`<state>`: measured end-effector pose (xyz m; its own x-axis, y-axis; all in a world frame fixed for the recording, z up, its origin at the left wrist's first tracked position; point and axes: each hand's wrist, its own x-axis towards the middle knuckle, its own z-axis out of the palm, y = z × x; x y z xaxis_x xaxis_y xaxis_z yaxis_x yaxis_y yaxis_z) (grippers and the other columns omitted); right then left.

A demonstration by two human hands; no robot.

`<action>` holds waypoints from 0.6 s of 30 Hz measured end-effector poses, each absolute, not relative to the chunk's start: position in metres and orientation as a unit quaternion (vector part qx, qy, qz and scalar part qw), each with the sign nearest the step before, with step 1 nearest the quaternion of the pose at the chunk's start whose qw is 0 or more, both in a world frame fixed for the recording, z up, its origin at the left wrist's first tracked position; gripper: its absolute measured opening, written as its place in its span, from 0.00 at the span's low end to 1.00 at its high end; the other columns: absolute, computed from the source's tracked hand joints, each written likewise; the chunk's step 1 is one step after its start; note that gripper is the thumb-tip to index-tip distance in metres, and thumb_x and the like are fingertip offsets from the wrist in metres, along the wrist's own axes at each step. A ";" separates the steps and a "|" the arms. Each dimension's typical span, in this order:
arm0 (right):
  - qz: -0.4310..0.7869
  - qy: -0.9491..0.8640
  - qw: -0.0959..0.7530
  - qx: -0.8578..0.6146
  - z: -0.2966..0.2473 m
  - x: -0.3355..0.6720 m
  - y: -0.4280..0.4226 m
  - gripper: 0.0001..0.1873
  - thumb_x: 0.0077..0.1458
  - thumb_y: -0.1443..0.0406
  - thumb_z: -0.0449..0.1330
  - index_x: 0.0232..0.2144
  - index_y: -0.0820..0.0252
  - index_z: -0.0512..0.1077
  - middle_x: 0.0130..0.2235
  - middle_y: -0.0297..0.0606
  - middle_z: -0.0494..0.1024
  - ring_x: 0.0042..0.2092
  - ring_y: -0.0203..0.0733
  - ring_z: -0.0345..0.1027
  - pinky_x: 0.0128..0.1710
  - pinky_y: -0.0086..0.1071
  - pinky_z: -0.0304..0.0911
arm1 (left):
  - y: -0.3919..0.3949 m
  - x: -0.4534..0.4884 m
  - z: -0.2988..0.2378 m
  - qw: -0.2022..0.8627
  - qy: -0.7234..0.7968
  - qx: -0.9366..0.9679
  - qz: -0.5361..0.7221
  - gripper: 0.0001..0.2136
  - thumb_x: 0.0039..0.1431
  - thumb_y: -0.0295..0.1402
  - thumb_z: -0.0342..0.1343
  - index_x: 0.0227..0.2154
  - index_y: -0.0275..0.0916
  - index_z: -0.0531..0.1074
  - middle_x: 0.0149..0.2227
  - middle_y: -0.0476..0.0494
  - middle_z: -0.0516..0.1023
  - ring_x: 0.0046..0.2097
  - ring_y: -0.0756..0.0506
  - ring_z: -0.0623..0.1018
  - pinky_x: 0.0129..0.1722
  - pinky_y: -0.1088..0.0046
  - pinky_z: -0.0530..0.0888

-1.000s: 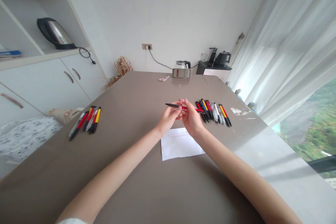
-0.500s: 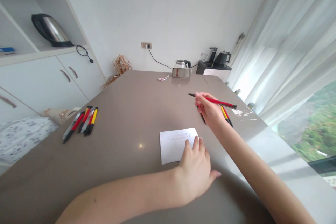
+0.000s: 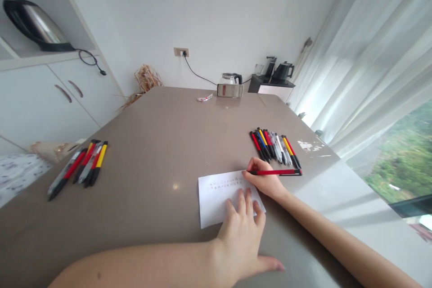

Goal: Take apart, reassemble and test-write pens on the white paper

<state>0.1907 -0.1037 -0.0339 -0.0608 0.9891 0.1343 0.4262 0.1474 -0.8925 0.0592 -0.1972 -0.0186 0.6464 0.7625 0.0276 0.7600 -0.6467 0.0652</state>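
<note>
A white sheet of paper (image 3: 214,204) lies on the table before me, with rows of small handwritten marks near its top edge. My left hand (image 3: 238,229) rests on the paper's lower right part, fingers spread and thumb out to the side. A red pen (image 3: 276,172) with black ends is gripped in my right hand (image 3: 266,180), at the paper's upper right corner. The pen's tip is at the paper, partly hidden by my fingers. Just beyond that hand, a row of several pens (image 3: 275,146) in red, yellow, blue, clear and white lies on the table.
Another group of pens (image 3: 81,164) lies at the left of the brown table (image 3: 151,144). At the far edge stand a glass kettle (image 3: 231,78) and a small wrapped item (image 3: 204,98). A steel kettle (image 3: 40,24) sits on the left shelf; curtains (image 3: 357,76) hang at right.
My right hand has come down and toward me with the red pen, from above the pen row to the paper. The left hand stays on the paper. The view has shifted slightly right.
</note>
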 end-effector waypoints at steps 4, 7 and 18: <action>0.289 -0.648 0.408 -0.575 -0.035 0.187 -0.106 0.10 0.41 0.65 0.55 0.16 0.59 0.57 0.18 0.29 0.60 0.21 0.31 0.53 0.20 0.26 0.51 | -0.198 0.059 -0.021 0.021 0.419 0.907 0.036 0.45 0.39 0.63 0.34 0.53 0.30 0.57 0.55 0.23 0.55 0.58 0.29 0.50 0.46 0.51 0.58; 0.281 -0.645 0.406 -0.584 -0.035 0.185 -0.109 0.11 0.43 0.64 0.54 0.15 0.59 0.56 0.16 0.28 0.60 0.21 0.31 0.53 0.20 0.26 0.50 | -0.197 0.058 -0.021 0.019 0.419 0.907 0.036 0.45 0.40 0.63 0.34 0.53 0.30 0.56 0.55 0.24 0.56 0.58 0.30 0.51 0.47 0.52 0.58; 0.276 -0.639 0.408 -0.590 -0.036 0.184 -0.110 0.12 0.45 0.63 0.54 0.16 0.59 0.56 0.16 0.29 0.62 0.20 0.32 0.54 0.20 0.27 0.50 | -0.197 0.057 -0.021 0.004 0.412 0.909 0.055 0.45 0.42 0.61 0.33 0.55 0.27 0.52 0.57 0.27 0.51 0.58 0.33 0.51 0.49 0.54 0.59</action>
<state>0.1841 -0.1095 -0.0360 0.0295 0.9803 0.1955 0.5296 0.1505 -0.8348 0.0570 -0.1973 -0.0206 0.6543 0.7501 0.0966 0.7492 -0.6603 0.0528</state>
